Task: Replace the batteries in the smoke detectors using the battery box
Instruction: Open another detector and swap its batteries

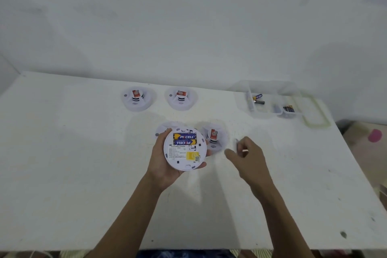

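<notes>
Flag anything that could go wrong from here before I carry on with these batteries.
1. The two batteries sit uncovered in the upturned smoke detector gripped by the left hand; tilting it could spill them.
2. The right hand, pinching a small blurred object, hovers beside a standing smoke detector and might knock it.

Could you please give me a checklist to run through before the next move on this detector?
1. Left hand grips the smoke detector, back facing up: ok.
2. Two batteries sit in it: ok.
3. Batteries covered over: not ok, they are exposed.
4. Right hand free: cannot tell, blurred.
5. Battery box open, with stock inside: ok.
</notes>
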{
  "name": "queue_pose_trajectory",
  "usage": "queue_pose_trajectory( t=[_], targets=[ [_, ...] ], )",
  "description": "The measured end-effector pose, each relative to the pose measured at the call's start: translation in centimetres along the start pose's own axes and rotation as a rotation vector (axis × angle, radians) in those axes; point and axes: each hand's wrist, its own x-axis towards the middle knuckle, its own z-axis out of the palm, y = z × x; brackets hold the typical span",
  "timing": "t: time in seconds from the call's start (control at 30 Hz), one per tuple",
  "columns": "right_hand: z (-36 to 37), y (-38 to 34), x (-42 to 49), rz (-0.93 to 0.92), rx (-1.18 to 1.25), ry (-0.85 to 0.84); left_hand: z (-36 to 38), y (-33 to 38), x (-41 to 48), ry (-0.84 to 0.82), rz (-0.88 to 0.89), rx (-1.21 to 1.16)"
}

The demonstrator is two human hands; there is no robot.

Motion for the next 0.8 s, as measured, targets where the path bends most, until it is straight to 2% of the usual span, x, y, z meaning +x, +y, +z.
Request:
queue_pose_trajectory(
  t=[0.1, 0.2, 0.33, 0.43, 0.53, 0.67, 0.8],
  targets=[
    [0.7, -2.8, -0.7, -0.091, 0.060, -0.122, 0.4, -0.1, 0.0, 0.107, 0.066, 0.018],
    [2.0, -4.8, -1.4, -0.212, -0.063, -0.055, 1.3, -0.5, -0.1, 0.137, 0.167, 0.064],
    [4.4, -6.1, -2.2, -0.458, -0.381, 0.121, 2.3, -0.2, 0.0, 0.030, 0.204, 0.064],
    [6.4, -5.7, -2.0, -0.575, -0.517, 0.252, 2.0, -0.1, 0.3, -0.139, 0.172, 0.043],
    [7.7, -5.8, -1.8, -0.607, -0.567, 0.374, 2.0, -0.5, 0.5, 0.060, 0.186, 0.116],
    [7.7, -4.8, -1.8, -0.647, -0.561, 0.294, 2.7, -0.6, 0.4, 0.162, 0.245, 0.172],
    [7.7, -4.8, -1.8, -0.640, -0.578, 0.313, 3.1, -0.6, 0.2, 0.192, 0.252, 0.197]
  ],
)
